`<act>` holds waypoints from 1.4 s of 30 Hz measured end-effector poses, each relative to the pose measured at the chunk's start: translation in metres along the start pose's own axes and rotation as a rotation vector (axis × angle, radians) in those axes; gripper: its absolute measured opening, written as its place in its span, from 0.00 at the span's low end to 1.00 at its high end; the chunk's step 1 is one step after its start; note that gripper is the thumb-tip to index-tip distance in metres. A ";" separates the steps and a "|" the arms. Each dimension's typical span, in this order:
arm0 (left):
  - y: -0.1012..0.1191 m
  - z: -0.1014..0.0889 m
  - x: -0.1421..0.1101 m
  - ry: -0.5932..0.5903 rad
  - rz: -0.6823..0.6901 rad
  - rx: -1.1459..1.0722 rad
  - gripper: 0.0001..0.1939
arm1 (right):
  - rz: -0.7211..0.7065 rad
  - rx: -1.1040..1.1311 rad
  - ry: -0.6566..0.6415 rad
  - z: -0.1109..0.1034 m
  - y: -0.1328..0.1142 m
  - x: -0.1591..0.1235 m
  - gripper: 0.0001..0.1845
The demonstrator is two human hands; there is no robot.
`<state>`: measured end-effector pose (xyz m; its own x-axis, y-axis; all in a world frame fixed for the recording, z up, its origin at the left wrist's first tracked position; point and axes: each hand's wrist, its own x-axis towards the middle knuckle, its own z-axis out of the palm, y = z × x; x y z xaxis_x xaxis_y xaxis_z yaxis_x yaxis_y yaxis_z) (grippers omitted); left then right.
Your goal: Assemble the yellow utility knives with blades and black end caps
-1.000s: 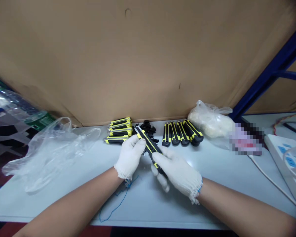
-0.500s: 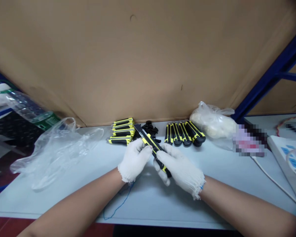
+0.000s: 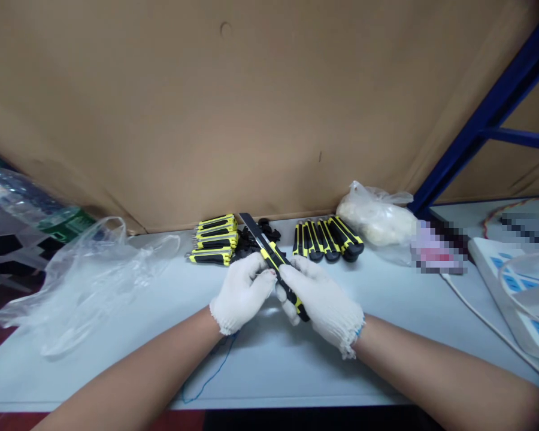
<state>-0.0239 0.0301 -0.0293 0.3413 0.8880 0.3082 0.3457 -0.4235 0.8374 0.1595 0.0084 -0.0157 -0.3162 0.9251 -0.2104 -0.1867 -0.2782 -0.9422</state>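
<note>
Both my hands wear white knit gloves and hold one black and yellow utility knife (image 3: 276,258) between them, above the table. Its dark blade (image 3: 251,227) sticks out toward the back left. My left hand (image 3: 243,286) pinches the knife near its front end. Around the rear half of the handle, my right hand (image 3: 318,296) is wrapped with its thumb on top. Just beyond the hands lies a pile of small black parts (image 3: 261,230). To its left are several stacked utility knives (image 3: 213,239), and to its right several more knives (image 3: 326,239) lie side by side.
A clear plastic bag (image 3: 90,281) lies on the left of the table (image 3: 260,371). At the right are a filled plastic bag (image 3: 377,218), a white power strip (image 3: 512,287) and a white cable (image 3: 480,323). A cardboard wall (image 3: 251,120) closes off the back. Blue thread (image 3: 211,377) hangs near the front.
More of the blade now sticks out of the knife in my hands. My view has shifted a little to the right. Both hands keep their grip.
</note>
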 end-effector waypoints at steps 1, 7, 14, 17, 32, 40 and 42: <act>0.002 0.000 0.000 -0.023 0.045 0.043 0.08 | 0.006 -0.013 0.012 -0.001 0.002 0.001 0.15; 0.011 0.000 0.001 -0.058 0.036 0.040 0.08 | -0.062 0.012 -0.017 -0.007 0.006 0.008 0.15; 0.011 0.000 0.003 -0.018 0.055 0.232 0.07 | -0.063 0.046 0.001 -0.004 0.001 0.006 0.11; 0.005 0.000 0.000 0.086 0.106 0.256 0.07 | -0.034 0.031 0.026 -0.004 -0.001 0.005 0.13; -0.003 0.005 0.000 0.256 0.113 0.182 0.20 | -0.154 -0.201 0.066 -0.012 0.017 0.016 0.19; -0.005 0.003 -0.002 0.274 0.071 0.112 0.13 | -0.171 -0.236 0.050 -0.008 0.017 0.010 0.22; -0.006 0.006 -0.003 0.300 0.053 0.077 0.15 | -0.180 -0.237 0.046 -0.008 0.017 0.010 0.22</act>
<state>-0.0221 0.0291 -0.0378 0.0914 0.8727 0.4797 0.4032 -0.4728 0.7835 0.1608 0.0153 -0.0365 -0.2539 0.9664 -0.0412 -0.0123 -0.0458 -0.9989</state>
